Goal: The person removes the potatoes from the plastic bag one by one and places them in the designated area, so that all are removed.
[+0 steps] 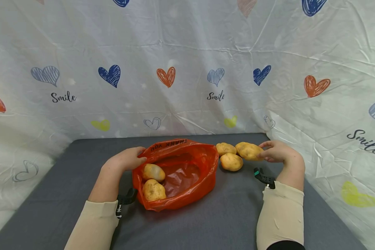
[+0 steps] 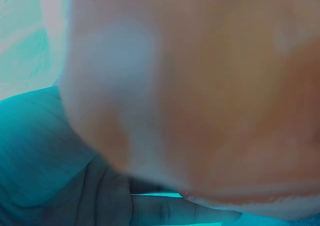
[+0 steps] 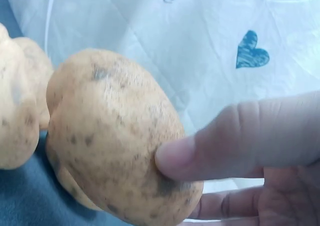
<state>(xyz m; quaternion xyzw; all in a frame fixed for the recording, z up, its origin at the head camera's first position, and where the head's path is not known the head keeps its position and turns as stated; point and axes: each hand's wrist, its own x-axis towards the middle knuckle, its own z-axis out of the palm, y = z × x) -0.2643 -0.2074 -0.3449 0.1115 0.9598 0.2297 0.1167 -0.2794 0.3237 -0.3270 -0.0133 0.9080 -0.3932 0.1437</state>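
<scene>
My right hand pinches a potato between thumb and fingers at the right of the potato group. In the right wrist view the thumb presses on this spotted potato, and part of another potato shows beneath it. My left hand grips the left rim of a red plastic bag, thumb on the inner side. The bag lies with its mouth wide, and two potatoes sit inside at its left. Blurred bag film covers most of the left wrist view, hiding the left fingertips.
Two more potatoes, one at the back and one in front, lie just right of the bag. A dark grey cloth covers the table. Behind it hangs a white sheet printed with hearts.
</scene>
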